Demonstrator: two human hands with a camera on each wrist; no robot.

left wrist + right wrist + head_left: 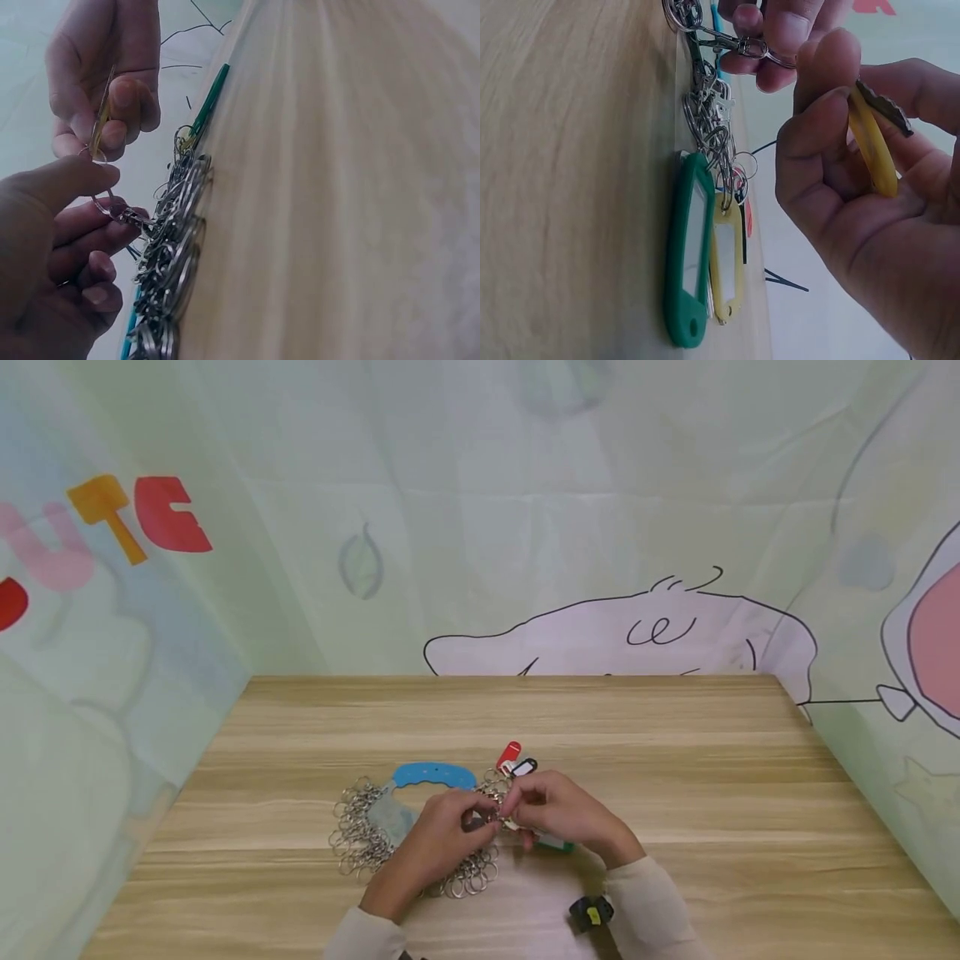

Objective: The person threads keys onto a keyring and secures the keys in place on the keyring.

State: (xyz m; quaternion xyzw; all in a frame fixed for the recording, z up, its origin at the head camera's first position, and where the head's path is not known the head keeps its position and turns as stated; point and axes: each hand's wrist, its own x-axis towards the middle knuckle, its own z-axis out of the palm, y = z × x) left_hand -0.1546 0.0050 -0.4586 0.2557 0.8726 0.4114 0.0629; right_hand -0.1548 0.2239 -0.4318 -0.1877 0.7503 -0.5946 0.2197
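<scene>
My left hand (442, 835) pinches a metal split ring (102, 204) between thumb and fingertips. That ring joins a small swivel clasp (751, 48) on a bunch of metal rings (472, 872). With curled fingers my right hand (562, 810) holds a yellow key tag (874, 150) and a key with a notched edge (886, 111), close against the split ring. Both hands meet over the right side of a key holder with a blue curved handle (435, 773). The handle's middle-right part is hidden behind the left hand.
More rings (358, 827) fan out at the holder's left. Beside the hands lie a red tag (511, 753), a black-rimmed tag (524, 767), a green tag (681, 262) and another yellow tag (736, 262). A black object with a yellow patch (591, 913) is near the right sleeve.
</scene>
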